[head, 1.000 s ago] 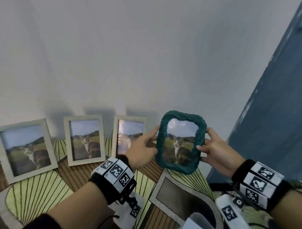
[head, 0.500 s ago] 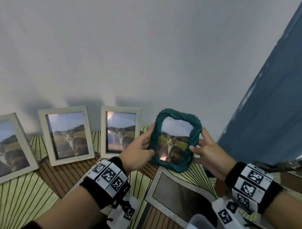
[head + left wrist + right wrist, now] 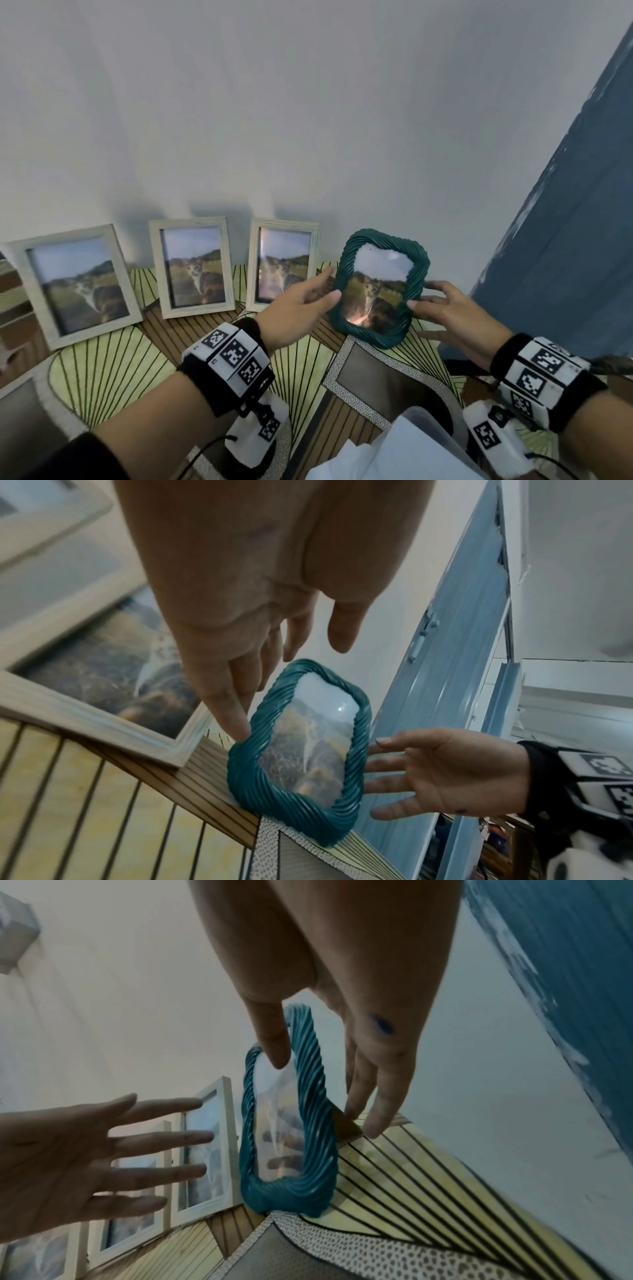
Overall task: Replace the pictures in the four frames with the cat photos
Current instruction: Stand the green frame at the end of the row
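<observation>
The green frame (image 3: 379, 288) with the cat photo stood on the rug (image 3: 113, 373), rightmost of four. Left hand (image 3: 294, 310) and right hand (image 3: 455, 318) flanked it, fingers straight and relaxed, gripping nothing.

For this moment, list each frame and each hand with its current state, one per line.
Teal frame: upright on the patterned surface, cat photo inside, bottom edge down.
Left white frame: standing by the wall, cat photo inside.
Middle white frame: standing, cat photo inside.
Right white frame: standing, cat photo inside.
Left hand: fingers straight, at the teal frame's left edge.
Right hand: fingers straight, at its right edge.
</observation>
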Available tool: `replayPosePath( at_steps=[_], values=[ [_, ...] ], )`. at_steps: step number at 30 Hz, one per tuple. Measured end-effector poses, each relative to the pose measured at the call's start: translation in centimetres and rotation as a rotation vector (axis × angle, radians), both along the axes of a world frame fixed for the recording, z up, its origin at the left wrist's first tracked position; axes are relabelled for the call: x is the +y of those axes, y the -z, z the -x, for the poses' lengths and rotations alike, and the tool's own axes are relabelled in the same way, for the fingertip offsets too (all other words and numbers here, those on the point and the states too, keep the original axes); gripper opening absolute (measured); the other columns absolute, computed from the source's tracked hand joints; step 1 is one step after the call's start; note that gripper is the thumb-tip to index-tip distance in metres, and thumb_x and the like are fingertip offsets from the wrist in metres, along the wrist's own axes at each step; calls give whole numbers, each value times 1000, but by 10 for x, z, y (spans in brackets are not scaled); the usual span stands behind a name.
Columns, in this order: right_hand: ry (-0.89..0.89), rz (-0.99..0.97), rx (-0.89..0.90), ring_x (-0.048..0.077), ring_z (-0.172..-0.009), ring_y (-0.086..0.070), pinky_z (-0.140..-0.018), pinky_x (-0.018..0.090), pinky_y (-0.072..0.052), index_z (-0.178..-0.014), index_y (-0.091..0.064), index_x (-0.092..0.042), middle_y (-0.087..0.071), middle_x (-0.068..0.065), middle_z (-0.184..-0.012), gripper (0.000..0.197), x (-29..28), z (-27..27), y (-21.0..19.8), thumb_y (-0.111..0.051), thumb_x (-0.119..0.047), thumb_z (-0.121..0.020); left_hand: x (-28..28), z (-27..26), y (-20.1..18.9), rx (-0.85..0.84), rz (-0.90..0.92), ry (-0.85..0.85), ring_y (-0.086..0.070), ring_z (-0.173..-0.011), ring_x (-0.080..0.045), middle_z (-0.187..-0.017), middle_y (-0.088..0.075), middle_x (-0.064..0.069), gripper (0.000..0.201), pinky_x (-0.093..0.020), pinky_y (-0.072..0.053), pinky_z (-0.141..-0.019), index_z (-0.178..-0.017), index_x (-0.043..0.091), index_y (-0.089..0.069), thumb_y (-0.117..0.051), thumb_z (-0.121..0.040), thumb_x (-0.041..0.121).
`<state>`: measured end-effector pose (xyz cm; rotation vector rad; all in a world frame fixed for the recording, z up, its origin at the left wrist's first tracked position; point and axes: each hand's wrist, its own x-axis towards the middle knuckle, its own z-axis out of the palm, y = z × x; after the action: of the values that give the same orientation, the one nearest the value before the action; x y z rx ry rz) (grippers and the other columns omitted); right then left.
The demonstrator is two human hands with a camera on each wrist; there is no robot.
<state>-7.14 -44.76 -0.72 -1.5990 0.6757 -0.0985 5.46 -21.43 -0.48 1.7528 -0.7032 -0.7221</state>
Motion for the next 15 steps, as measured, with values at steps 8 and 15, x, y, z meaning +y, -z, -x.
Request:
replayPosePath(
  at_steps=[8,15],
  values=[
    [-185,168,135,19,-120,-57,-106,49,-42,-142,-44,-20,-58,0,-130,51,26,49,-22,-61,-31,-95,60,63,-12,-142,-103,-74,-65,-99,-4,-120,-59,15,52,-21,-54,-78,-148,34,-35,-46,-98,46],
    [-317,411,146,8,-104,-66,-95,40,-50,-124,-54,-31,-66,-7,-115,30,55,108,-32,-57,-39,-96,93,125,17,-217,-238,-90,-60,-100,-2,-116,-58,15,57,-23,-46,-86,-146,38,-36,-52,-94,52]
  ],
)
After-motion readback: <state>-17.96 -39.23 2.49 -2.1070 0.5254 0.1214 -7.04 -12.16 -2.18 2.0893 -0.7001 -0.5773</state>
